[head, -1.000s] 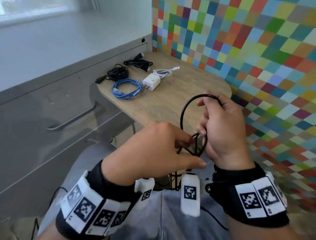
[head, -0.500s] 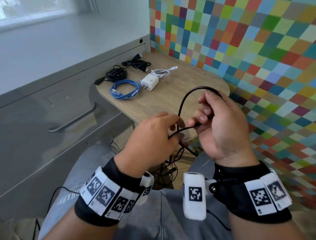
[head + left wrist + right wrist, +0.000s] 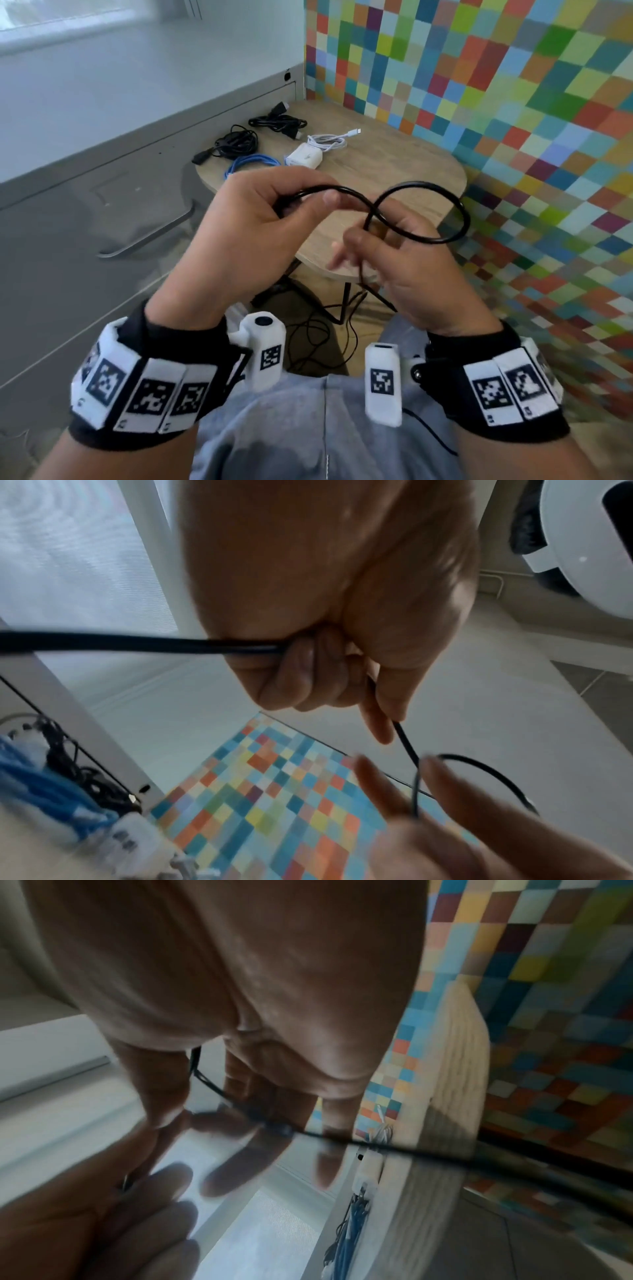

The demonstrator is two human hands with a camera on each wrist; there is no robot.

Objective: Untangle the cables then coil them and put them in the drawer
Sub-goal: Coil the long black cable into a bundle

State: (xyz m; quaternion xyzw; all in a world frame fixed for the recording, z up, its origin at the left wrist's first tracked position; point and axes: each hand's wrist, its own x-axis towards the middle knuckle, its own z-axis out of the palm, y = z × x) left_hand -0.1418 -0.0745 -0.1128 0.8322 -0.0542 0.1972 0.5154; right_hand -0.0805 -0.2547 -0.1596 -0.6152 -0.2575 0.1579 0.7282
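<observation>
A black cable (image 3: 455,212) is held up in front of me over the near edge of the small wooden table (image 3: 394,164). It crosses itself in a figure-eight between my hands. My left hand (image 3: 260,222) grips one stretch in its curled fingers (image 3: 291,674), thumb on top. My right hand (image 3: 404,267) carries the round loop; the cable (image 3: 416,791) runs between two of its nearly straight fingers (image 3: 240,1150). The rest of the cable (image 3: 308,329) trails down to the floor between my knees.
At the table's far left lie a blue coil (image 3: 251,161), a white charger (image 3: 305,156) with its white cable (image 3: 329,140), and two black bundles (image 3: 236,142) (image 3: 277,121). A grey drawer front with a bar handle (image 3: 150,236) stands shut on the left. A colourful tiled wall is on the right.
Both hands rose. My left hand pulled a stretch of cable up and to the left, and a second loop formed beside the one at my right hand, whose fingers spread out.
</observation>
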